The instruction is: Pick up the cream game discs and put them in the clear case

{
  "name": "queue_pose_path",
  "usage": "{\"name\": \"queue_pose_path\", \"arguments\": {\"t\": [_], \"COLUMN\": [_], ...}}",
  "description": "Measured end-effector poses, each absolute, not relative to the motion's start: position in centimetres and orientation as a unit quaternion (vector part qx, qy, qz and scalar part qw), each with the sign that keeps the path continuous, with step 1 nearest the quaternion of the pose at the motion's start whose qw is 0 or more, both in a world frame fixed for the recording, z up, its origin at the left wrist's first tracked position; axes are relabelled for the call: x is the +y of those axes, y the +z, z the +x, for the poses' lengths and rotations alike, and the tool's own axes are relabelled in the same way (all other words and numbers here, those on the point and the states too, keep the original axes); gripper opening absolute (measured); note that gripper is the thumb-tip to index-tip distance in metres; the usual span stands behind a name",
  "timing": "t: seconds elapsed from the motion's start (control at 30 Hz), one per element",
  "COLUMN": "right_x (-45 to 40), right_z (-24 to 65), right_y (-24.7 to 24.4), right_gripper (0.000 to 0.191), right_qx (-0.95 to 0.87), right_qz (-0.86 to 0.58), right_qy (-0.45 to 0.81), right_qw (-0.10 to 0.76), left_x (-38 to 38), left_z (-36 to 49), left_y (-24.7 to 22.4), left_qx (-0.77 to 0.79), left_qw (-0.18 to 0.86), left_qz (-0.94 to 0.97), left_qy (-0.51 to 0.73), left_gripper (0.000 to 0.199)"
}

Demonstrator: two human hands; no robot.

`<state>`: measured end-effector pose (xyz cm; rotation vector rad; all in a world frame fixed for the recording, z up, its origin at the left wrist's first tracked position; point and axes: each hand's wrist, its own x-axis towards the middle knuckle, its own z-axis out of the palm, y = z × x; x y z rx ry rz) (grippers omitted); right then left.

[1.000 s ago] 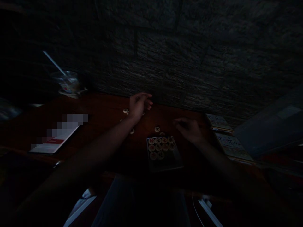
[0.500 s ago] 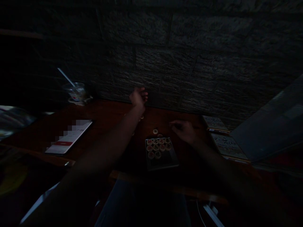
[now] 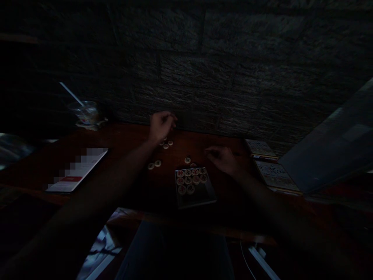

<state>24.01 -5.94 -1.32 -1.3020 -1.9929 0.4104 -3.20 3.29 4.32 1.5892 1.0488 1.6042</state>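
My left hand (image 3: 163, 125) is raised near the wall, its fingers curled; whatever is in them, if anything, is hidden. Just below it lies a small group of round Chinese chess pieces (image 3: 166, 146), partly covered by the wrist. Two further pieces (image 3: 157, 163) lie beside the left forearm. My right hand (image 3: 222, 158) hovers above the table with fingers bent and thumb near the fingertips; I cannot make out anything between them. Left of it, a loose piece (image 3: 187, 160) lies behind a shallow tray (image 3: 201, 197), which holds several pieces with red and dark characters in rows.
A phone or tablet (image 3: 77, 171) lies on the wooden table (image 3: 122, 134) at left. A plastic cup with a straw (image 3: 87, 112) stands behind it. Two flat boxes (image 3: 275, 174) lie at right beside a grey panel (image 3: 335, 144). A stone wall (image 3: 186, 77) borders the table's back.
My left hand has turned and drawn slightly left, uncovering more loose pieces. My right hand keeps nearly the same pose. The whole view has shifted a little.
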Motion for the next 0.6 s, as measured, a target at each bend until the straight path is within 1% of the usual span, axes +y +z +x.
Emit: {"name": "queue_pose_path", "arguments": {"t": [0.1, 0.23, 0.33, 0.43, 0.6], "right_x": [-5.7, -5.4, -5.2, -5.0, -4.4], "right_z": [23.8, 23.6, 23.6, 23.7, 24.1], "right_y": [-1.6, -2.0, -2.1, -2.1, -2.6], "right_gripper": [0.020, 0.019, 0.020, 0.021, 0.024], "right_qx": [-0.768, -0.762, -0.765, -0.774, -0.774], "right_qz": [-0.507, -0.514, -0.510, -0.496, -0.495], "right_qy": [0.166, 0.177, 0.194, 0.204, 0.206], "right_qw": [0.354, 0.351, 0.342, 0.338, 0.336], "left_x": [2.2, 1.1, 0.4, -0.1, 0.1], "left_z": [-4.8, -4.9, -4.1, -3.5, -3.6], "left_y": [2.4, 0.9, 0.6, 0.7, 0.3], "left_qx": [0.419, 0.387, 0.345, 0.288, 0.237], "left_qw": [0.301, 0.232, 0.239, 0.244, 0.225], "left_qz": [0.680, 0.766, 0.824, 0.880, 0.923], "left_qy": [0.521, 0.458, 0.380, 0.287, 0.204], "left_gripper": [0.012, 0.013, 0.012, 0.017, 0.022]}}
